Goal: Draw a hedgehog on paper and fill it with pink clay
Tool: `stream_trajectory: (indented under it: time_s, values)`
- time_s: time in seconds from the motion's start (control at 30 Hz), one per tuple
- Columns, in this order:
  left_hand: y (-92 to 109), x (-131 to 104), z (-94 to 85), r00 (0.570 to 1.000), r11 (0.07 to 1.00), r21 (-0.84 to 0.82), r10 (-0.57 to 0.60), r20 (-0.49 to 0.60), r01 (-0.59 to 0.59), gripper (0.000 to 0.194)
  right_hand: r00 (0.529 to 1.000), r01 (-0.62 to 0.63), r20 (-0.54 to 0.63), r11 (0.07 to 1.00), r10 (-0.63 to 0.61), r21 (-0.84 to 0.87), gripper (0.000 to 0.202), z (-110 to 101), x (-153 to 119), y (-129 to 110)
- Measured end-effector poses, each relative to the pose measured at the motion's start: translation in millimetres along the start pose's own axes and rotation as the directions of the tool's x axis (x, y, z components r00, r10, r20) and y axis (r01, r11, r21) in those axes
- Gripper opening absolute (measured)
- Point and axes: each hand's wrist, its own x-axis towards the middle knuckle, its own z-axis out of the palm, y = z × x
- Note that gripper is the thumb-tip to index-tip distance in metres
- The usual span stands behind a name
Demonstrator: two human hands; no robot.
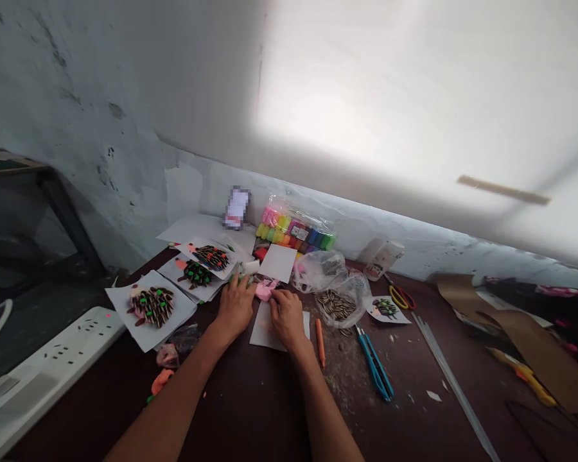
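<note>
A lump of pink modelling clay (266, 290) lies between my two hands, at the far edge of a white card (264, 327). My left hand (237, 305) rests on its left side, fingers stretched forward and apart, the nearest ones touching the clay. Beneath those fingertips something green shows, mostly hidden. On the clay's right, my right hand (288, 317) has its fingers curled and pressed together at the lump, over the card. Just beyond lies another blank white card (278, 263). An orange stick-like tool (320, 343) lies to the right of my right hand.
Seed-covered hedgehog pictures (151, 306) lie left, near a power strip (72, 346). Behind are a phone (237, 207) and coloured clay packs (296, 231). Rightward are a bag of seeds (340, 303), blue-handled tool (376, 366), scissors (402, 296), white bottle (384, 260) and clear sticks (455, 385).
</note>
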Motion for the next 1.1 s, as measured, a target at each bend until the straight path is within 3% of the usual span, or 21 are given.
stream_trajectory:
  time_s: [0.23,0.43,0.67,0.83,0.97,1.03,1.1]
  values:
    - [-12.7,10.8,12.2,0.994,0.963,-0.257,0.051,-0.099,-0.075,0.047,0.997,0.056,0.052,0.998,-0.054,-0.039,0.024,-5.9,1.2,-13.7]
    - [-12.1,6.2,16.3,0.998,0.992,-0.128,-0.010,-0.054,0.003,0.049,0.998,0.036,0.050,0.999,-0.034,-0.031,0.036,3.2,7.7,-11.5]
    - [-7.4,5.4,4.6,0.997,0.997,-0.049,-0.057,0.042,0.059,0.043,0.997,0.030,0.067,0.998,-0.026,-0.057,0.041,9.0,13.5,-3.0]
    - [-7.1,9.1,-4.1,0.991,0.982,-0.145,-0.116,0.064,0.124,0.040,0.995,0.067,0.078,0.998,-0.066,-0.003,0.040,15.4,18.3,-5.0]
    - [-8.5,15.8,-9.1,0.989,0.853,-0.516,-0.130,-0.064,0.079,0.047,0.997,0.060,-0.049,0.982,-0.052,0.179,0.040,13.3,19.3,-1.3]
    - [-7.7,17.7,-10.1,0.987,0.710,-0.700,-0.154,-0.042,0.081,0.054,0.991,0.031,-0.132,0.937,0.016,0.347,0.037,9.0,18.6,1.4]
    - [-5.5,18.1,-10.2,0.987,0.555,-0.824,-0.156,0.031,0.114,0.058,0.981,-0.001,-0.163,0.834,0.109,0.551,0.033,3.5,17.4,3.0]
